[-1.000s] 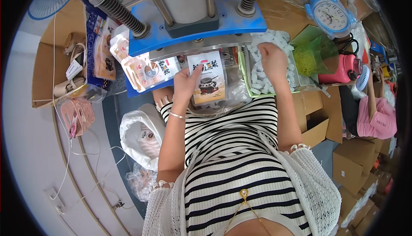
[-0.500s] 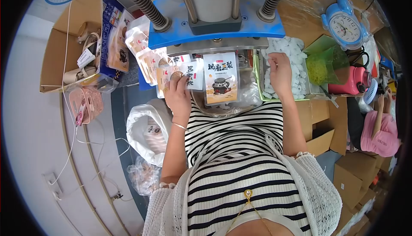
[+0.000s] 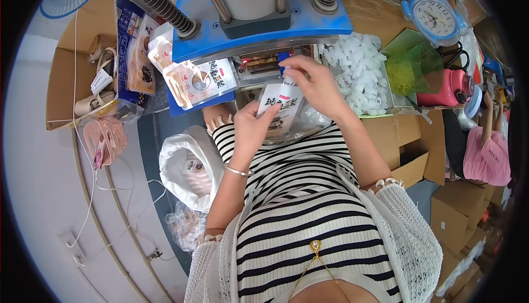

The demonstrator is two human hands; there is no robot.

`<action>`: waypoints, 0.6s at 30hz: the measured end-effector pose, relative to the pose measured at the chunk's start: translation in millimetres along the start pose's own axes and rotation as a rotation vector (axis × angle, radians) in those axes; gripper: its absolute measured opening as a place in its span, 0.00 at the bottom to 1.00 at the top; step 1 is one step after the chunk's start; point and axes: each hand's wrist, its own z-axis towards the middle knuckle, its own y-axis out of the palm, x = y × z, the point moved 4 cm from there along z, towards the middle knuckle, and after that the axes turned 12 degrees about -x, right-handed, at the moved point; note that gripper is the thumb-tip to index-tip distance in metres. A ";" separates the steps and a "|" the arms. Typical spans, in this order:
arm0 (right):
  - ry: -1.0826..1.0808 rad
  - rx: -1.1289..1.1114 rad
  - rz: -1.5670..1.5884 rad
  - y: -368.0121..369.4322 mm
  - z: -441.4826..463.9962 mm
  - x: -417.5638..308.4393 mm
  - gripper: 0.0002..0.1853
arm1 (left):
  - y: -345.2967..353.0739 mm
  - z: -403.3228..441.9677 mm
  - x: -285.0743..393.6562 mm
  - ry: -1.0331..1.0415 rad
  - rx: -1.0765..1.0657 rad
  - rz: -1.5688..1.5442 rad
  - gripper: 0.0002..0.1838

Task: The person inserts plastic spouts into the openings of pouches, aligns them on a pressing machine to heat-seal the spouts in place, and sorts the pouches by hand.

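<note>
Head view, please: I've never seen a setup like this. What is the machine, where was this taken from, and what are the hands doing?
There is no robot here. A camera on a person's head looks down past a striped top at two bare hands. The blue machine, with metal rods and coil springs, looks like a press.

The left hand holds a printed pouch; the right hand is at its top, though whether it grips anything is unclear.

To the left lie more printed pouches; to the right is a heap of small white plastic pieces, near a blue alarm clock.
</note>
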 end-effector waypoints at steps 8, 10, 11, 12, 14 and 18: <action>0.186 0.114 0.101 11.2 -6.0 43.1 0.10 | 8.2 14.4 -15.5 0.024 -0.122 -0.207 0.10; 0.115 0.225 -0.299 -9.2 -13.3 34.3 0.11 | 1.7 26.1 -13.8 0.019 -0.088 -0.204 0.11; 0.075 0.272 -0.497 -15.4 -16.1 30.2 0.11 | -3.9 32.9 -12.9 0.014 -0.042 -0.202 0.11; 0.074 0.268 -0.498 -20.6 -16.8 33.1 0.11 | -9.2 37.9 -12.6 0.008 0.005 -0.200 0.12; 0.045 0.418 -0.503 -41.2 -17.2 39.5 0.10 | -12.2 49.7 -19.5 0.017 0.011 -0.227 0.13; 0.054 0.451 -0.675 -53.6 -5.8 49.6 0.09 | -16.4 60.9 -10.0 -0.035 -0.025 -0.030 0.15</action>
